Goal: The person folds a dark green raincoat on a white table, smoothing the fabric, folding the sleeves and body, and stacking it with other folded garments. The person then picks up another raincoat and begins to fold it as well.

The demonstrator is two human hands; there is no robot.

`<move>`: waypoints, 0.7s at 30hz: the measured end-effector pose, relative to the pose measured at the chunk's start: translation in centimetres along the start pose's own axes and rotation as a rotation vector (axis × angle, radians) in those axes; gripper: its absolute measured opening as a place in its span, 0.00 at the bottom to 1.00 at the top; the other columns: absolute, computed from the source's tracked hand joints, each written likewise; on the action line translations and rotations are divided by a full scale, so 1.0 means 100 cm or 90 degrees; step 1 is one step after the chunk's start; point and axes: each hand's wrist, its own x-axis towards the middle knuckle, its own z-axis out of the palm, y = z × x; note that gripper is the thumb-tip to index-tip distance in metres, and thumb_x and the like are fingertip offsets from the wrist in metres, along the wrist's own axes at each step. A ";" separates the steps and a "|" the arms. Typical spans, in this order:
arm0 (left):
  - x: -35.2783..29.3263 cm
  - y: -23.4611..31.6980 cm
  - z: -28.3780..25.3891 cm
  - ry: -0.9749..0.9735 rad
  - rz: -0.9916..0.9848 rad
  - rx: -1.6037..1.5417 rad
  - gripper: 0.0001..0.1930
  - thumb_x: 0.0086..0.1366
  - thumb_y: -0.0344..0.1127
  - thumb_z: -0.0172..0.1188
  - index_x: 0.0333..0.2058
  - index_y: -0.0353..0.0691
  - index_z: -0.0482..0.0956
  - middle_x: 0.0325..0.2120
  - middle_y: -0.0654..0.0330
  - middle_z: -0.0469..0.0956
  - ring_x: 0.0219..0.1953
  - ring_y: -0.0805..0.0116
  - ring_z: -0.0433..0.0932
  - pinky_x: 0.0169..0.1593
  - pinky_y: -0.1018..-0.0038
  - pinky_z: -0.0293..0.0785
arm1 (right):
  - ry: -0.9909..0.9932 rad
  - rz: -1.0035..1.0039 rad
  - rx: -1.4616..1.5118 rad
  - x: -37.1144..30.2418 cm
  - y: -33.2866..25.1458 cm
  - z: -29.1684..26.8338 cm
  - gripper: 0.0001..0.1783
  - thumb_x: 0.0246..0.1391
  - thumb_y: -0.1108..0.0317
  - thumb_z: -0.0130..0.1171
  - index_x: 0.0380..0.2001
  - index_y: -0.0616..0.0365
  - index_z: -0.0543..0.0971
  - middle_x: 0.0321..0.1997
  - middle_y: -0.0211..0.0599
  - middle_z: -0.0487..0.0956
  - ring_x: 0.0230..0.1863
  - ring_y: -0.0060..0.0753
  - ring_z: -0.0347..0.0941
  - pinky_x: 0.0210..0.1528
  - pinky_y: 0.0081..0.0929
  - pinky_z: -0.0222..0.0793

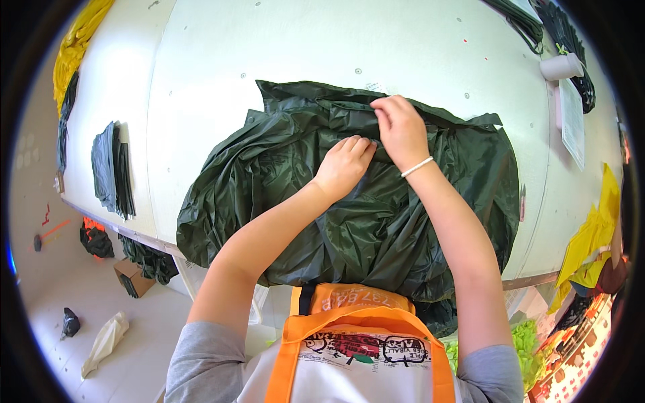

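Note:
A dark green, shiny rain garment lies crumpled across the white table in front of me, its near part hanging over the edge towards my lap. My left hand is closed with its fingertips on the fabric near the garment's middle. Just right of it and a little farther away, my right hand pinches the fabric below the far edge. A small white label shows at that edge, beside my right fingertips. Folds partly hide what lies under my fingers.
Folded dark green pieces lie on the table at the left. Yellow material hangs at the far left. A white cup-shaped container and dark strips are at the far right. Yellow fabric hangs off the right edge.

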 end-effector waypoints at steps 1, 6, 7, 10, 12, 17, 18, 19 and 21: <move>0.000 0.000 0.000 0.002 -0.003 -0.002 0.19 0.50 0.29 0.53 0.43 0.36 0.75 0.39 0.59 0.71 0.44 0.63 0.72 0.49 0.71 0.70 | -0.031 -0.032 -0.045 -0.003 -0.002 0.000 0.05 0.49 0.74 0.55 0.31 0.56 0.77 0.34 0.34 0.75 0.38 0.41 0.73 0.36 0.33 0.71; 0.008 -0.009 -0.001 -0.026 -0.035 -0.075 0.15 0.50 0.28 0.56 0.40 0.39 0.78 0.36 0.60 0.73 0.41 0.61 0.73 0.43 0.69 0.73 | 0.014 -0.040 -0.071 -0.011 -0.004 -0.016 0.11 0.46 0.73 0.58 0.36 0.59 0.77 0.38 0.36 0.73 0.41 0.39 0.70 0.38 0.32 0.70; 0.012 -0.014 -0.003 -0.046 -0.049 -0.103 0.15 0.50 0.28 0.57 0.40 0.39 0.79 0.35 0.61 0.74 0.40 0.61 0.74 0.41 0.69 0.73 | -0.054 -0.056 -0.075 -0.021 -0.005 -0.022 0.12 0.46 0.73 0.59 0.37 0.59 0.77 0.39 0.36 0.73 0.42 0.39 0.70 0.40 0.32 0.69; 0.031 -0.041 -0.006 -0.116 -0.070 -0.273 0.16 0.50 0.31 0.62 0.40 0.40 0.79 0.34 0.58 0.78 0.38 0.58 0.76 0.41 0.69 0.74 | -0.238 -0.065 -0.122 -0.054 -0.012 -0.037 0.14 0.44 0.72 0.61 0.38 0.58 0.76 0.40 0.36 0.72 0.45 0.39 0.69 0.47 0.33 0.66; 0.042 -0.056 -0.003 -0.162 -0.167 -0.486 0.15 0.52 0.29 0.63 0.40 0.37 0.78 0.31 0.58 0.80 0.35 0.65 0.79 0.41 0.73 0.73 | -0.143 -0.117 -0.144 -0.059 -0.004 -0.028 0.16 0.43 0.71 0.62 0.39 0.57 0.76 0.40 0.35 0.73 0.45 0.38 0.68 0.47 0.33 0.65; 0.059 -0.050 -0.013 -0.180 -0.234 -0.377 0.08 0.51 0.32 0.66 0.29 0.35 0.80 0.27 0.60 0.78 0.31 0.67 0.78 0.37 0.76 0.73 | -0.109 -0.130 -0.190 -0.047 0.025 -0.010 0.18 0.41 0.70 0.61 0.40 0.57 0.76 0.41 0.32 0.73 0.43 0.35 0.68 0.46 0.32 0.64; 0.056 -0.041 -0.016 -0.084 -0.139 -0.204 0.11 0.49 0.34 0.66 0.31 0.36 0.80 0.28 0.60 0.77 0.32 0.65 0.77 0.37 0.74 0.73 | -0.084 -0.124 -0.186 -0.043 0.026 -0.007 0.14 0.43 0.70 0.60 0.37 0.56 0.78 0.37 0.32 0.75 0.41 0.36 0.69 0.45 0.33 0.65; 0.051 -0.032 -0.018 0.013 -0.045 -0.035 0.13 0.48 0.35 0.66 0.33 0.38 0.81 0.28 0.60 0.76 0.34 0.63 0.76 0.38 0.72 0.73 | -0.111 -0.095 -0.173 -0.039 0.027 -0.006 0.12 0.43 0.70 0.60 0.35 0.56 0.79 0.35 0.33 0.76 0.41 0.37 0.70 0.45 0.33 0.66; 0.038 -0.018 -0.015 0.005 -0.045 -0.031 0.16 0.48 0.34 0.65 0.38 0.39 0.79 0.31 0.59 0.75 0.36 0.62 0.74 0.40 0.71 0.74 | -0.163 -0.038 -0.146 -0.027 0.029 -0.008 0.09 0.44 0.70 0.60 0.32 0.55 0.80 0.32 0.34 0.77 0.40 0.39 0.71 0.44 0.34 0.67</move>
